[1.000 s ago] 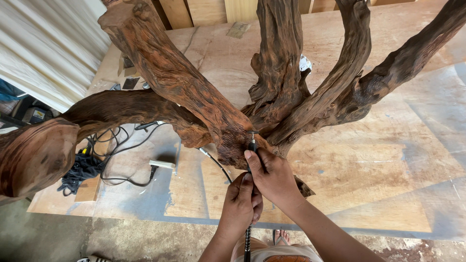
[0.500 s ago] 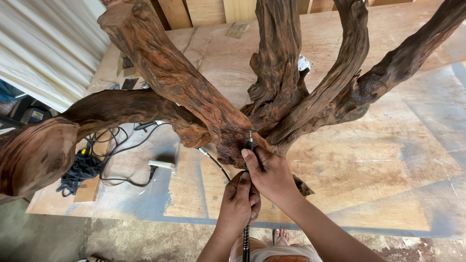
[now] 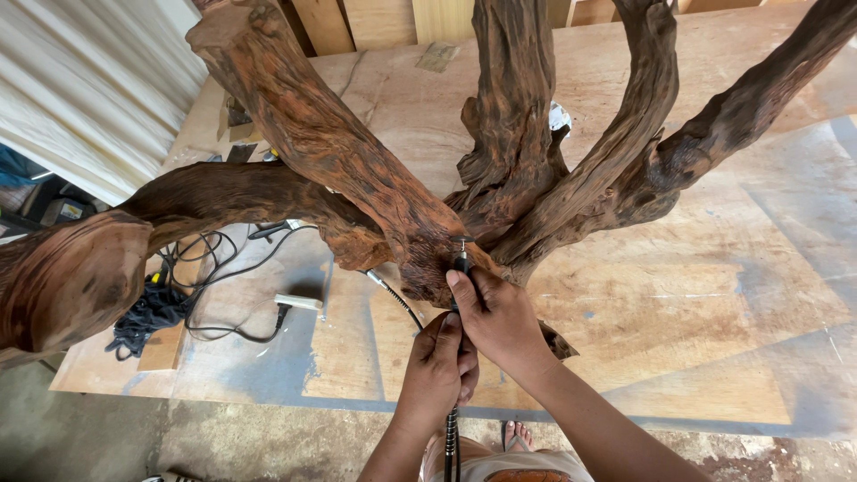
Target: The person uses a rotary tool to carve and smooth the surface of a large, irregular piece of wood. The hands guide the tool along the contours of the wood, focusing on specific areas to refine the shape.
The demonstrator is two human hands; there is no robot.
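A large reddish-brown gnarled root sculpture point(image 3: 357, 170) with several thick branches stands on plywood sheets. My right hand point(image 3: 493, 314) grips the slim black handpiece of a rotary tool point(image 3: 461, 257), its tip pressed against the wood where the branches join. My left hand point(image 3: 439, 368) sits just below and clasps the tool's flexible shaft point(image 3: 451, 442), which runs down toward my body.
Plywood boards point(image 3: 714, 295) cover the floor under the root. At the left lie tangled black cables point(image 3: 192, 286), a small white tool point(image 3: 297, 303) and a dark cloth point(image 3: 147, 312). A corrugated white wall point(image 3: 80, 98) stands at far left; timber planks point(image 3: 375, 18) lean at the back.
The tool tip and both hands stay at the same spot on the root, with only slight shifts of the fingers.
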